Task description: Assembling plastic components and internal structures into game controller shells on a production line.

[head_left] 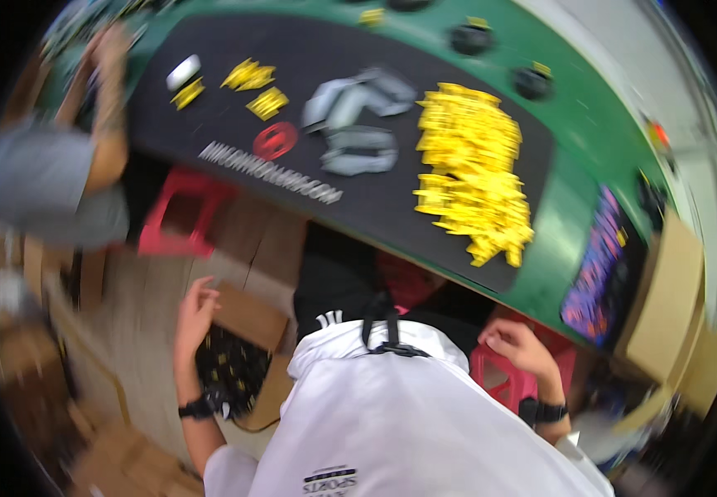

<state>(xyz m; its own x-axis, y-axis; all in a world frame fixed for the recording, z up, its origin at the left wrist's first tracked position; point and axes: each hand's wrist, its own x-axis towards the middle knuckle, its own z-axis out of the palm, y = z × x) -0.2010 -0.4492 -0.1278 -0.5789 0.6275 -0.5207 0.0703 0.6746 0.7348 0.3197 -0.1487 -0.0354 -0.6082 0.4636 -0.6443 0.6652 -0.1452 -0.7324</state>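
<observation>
My left hand (198, 308) is held in the air to the left of my body, fingers stretched and apart, holding nothing. Beneath it stands an open cardboard box (247, 315) with black items and small yellow bits (230, 369) inside. To the right of my body hovers my right hand (514, 341), fingers loosely bent, with nothing visible in it, above a pink-red stool (503, 377). Both hands are away from the table. On the black mat (358, 54) lie a large heap of yellow flat pieces (470, 166), grey bent strips (358, 149) and a red ring-shaped thing (276, 141).
A co-worker's arm (110, 108) reaches over the table's left end. Small yellow piles (249, 74) and a white object (183, 72) lie near it. Black round bundles (470, 38) line the far side of the green table (599, 116). Cardboard boxes (665, 294) stand at right.
</observation>
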